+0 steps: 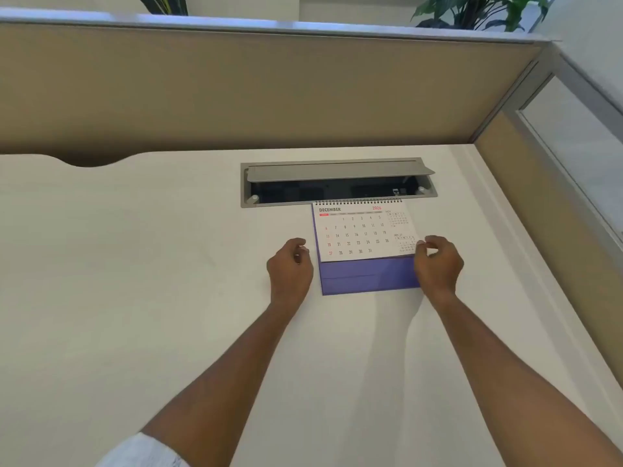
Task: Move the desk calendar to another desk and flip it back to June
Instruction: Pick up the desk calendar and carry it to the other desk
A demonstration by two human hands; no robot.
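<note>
A spiral-bound desk calendar [360,234] stands on the white desk [168,298], its purple base toward me and its white page showing DECEMBER 2026. My left hand [291,267] is just left of the calendar with fingers curled, holding nothing and not clearly touching it. My right hand [438,261] is at the calendar's lower right corner, thumb and fingertips pinching the edge of the page.
A grey cable tray [338,182] with its lid raised is set into the desk right behind the calendar. Tan partition walls [236,92] close the back and right sides. Plant leaves [478,10] show above the partition.
</note>
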